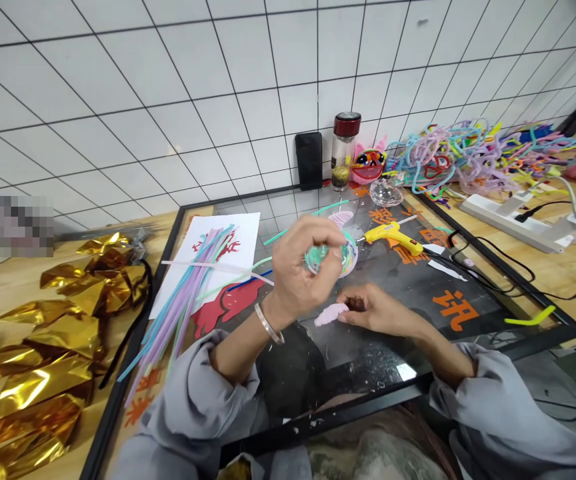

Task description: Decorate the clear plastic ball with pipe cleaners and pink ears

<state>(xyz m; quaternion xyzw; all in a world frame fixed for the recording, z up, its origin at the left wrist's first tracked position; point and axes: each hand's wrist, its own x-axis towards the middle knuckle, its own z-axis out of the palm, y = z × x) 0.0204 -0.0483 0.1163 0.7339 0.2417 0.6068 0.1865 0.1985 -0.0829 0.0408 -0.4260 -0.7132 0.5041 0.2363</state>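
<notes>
Surface: wooden bench [558, 273], black-framed glossy panel [363, 360] lying on it, under the glue gun [391, 238]; orange characters on panel.
Room: white tiled wall [248, 113], beyond glue gun.
Glue gun: one, yellow.
Upright things: one phone [309, 160] and one lidded bottle [347, 125], both beyond glue gun, to its left.
Pink face piece: one [368, 170], beyond glue gun, near bottle.
Clear dome: one [387, 193], beyond glue gun.
Clear bowl: one [351, 257], teal inside, just left of glue gun, partly behind left hand.
Paper: one white sheet [243, 230], left of glue gun.
Red cut-out: one [233, 303], left of glue gun, nearer the person.
Stems: one loose bundle [188, 297] left of glue gun; one tangled pile [438, 157] beyond it, rightward; too many to count.
Gold foil: several folded pieces [53, 333], far left of glue gun.
Left hand [301, 267]: left of glue gun, grip curled, fingertips close together; can't tell whether it holds anything.
Right hand [375, 310]: nearer than glue gun, grip pinching pale pink piece.
Pale pink piece [331, 314]: one, ridged, in right fingertips, sticking out leftward; nearer and left of glue gun.
</notes>
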